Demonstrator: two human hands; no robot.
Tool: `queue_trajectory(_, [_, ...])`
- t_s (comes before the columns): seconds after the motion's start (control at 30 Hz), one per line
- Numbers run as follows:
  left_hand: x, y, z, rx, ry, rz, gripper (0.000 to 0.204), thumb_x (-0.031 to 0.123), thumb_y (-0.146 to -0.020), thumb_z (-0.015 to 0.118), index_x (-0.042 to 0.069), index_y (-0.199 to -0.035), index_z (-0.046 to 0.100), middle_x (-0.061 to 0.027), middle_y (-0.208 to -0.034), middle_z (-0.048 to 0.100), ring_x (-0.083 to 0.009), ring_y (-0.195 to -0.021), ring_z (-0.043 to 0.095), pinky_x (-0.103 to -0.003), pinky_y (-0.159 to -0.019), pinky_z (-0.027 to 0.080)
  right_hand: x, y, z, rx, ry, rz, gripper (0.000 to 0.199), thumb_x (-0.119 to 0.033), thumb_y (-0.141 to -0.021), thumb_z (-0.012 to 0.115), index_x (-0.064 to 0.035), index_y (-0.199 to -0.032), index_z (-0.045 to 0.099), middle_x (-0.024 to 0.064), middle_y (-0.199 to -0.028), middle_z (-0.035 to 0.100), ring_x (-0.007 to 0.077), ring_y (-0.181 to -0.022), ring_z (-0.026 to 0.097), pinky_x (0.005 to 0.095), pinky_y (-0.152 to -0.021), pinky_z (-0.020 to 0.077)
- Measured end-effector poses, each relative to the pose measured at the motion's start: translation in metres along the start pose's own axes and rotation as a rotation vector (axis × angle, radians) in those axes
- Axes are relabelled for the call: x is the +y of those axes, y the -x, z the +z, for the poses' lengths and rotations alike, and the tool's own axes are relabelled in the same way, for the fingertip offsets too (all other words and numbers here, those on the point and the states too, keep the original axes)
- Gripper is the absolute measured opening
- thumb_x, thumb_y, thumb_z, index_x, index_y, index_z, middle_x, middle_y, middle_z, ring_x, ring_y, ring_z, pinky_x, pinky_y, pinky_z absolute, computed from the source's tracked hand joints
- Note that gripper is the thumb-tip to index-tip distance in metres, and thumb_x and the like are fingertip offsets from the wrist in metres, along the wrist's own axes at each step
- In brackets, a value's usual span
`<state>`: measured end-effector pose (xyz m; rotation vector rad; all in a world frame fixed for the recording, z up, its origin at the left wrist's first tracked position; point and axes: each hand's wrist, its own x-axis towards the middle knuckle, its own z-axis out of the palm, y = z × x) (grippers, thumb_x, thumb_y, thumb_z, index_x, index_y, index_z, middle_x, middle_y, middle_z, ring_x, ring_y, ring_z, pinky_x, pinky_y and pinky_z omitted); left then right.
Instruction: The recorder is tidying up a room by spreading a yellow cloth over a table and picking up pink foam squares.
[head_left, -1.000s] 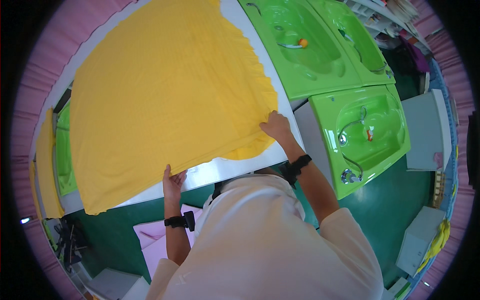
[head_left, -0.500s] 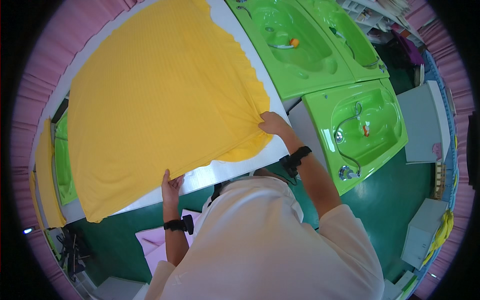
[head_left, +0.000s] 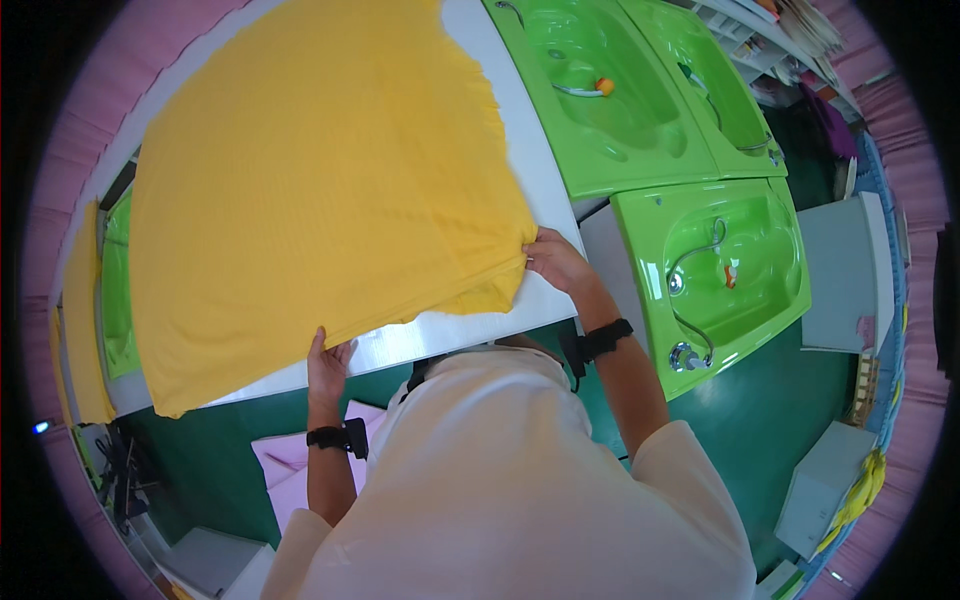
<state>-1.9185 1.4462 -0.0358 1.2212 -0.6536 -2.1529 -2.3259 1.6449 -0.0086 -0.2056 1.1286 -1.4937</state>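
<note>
A large yellow cloth [head_left: 320, 170] lies spread over a white table [head_left: 500, 85], with its right edge ruffled. My right hand [head_left: 556, 260] pinches the cloth's near right corner, and creases run from that grip across the fabric. At the near edge of the cloth is my left hand [head_left: 327, 368], its thumb on the fabric's upper side and its other fingers beneath the hem, so the edge sits between them. Black bands with small devices are strapped round both my wrists. Under the cloth's near right corner, a folded-under yellow part shows.
Green tubs [head_left: 715, 285] with shower hoses stand to the right, one holding an orange toy. Another green tub [head_left: 120, 290] is at the far left. A pink folded mat [head_left: 285, 470] lies on the green floor. White cabinets [head_left: 845, 270] line the right side, near pink curtains.
My right hand has turned and changed its grip on the corner. The cloth's right edge has been drawn inward, baring more white tabletop. The whole view has shifted slightly.
</note>
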Motion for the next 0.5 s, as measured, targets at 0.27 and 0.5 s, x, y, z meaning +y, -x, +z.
queue_trajectory(0.27, [0.003, 0.001, -0.001, -0.021, 0.092, -0.031, 0.034, 0.032, -0.094, 0.053, 0.005, -0.114, 0.054, -0.0080, -0.107, 0.064, -0.0173, -0.097, 0.063, -0.030, -0.085, 0.052, 0.017, -0.017, 0.016, -0.168, -0.327, -0.154, 0.035, 0.003, -0.079, 0.049, 0.0010, -0.113, 0.055, 0.0100, -0.106, 0.063, 0.0209, -0.096, 0.062, 0.0359, -0.088, 0.0493])
queue_trajectory(0.5, [0.005, 0.003, -0.011, -0.046, 0.148, -0.041, 0.037, 0.034, -0.093, 0.052, 0.006, -0.117, 0.053, -0.0078, -0.111, 0.063, -0.0179, -0.104, 0.060, -0.031, -0.093, 0.048, 0.011, -0.018, 0.045, -0.329, -0.483, 0.003, 0.062, -0.001, -0.077, 0.051, -0.0001, -0.137, 0.034, 0.0199, -0.137, 0.043, 0.0325, -0.127, 0.043, 0.0431, -0.104, 0.0389])
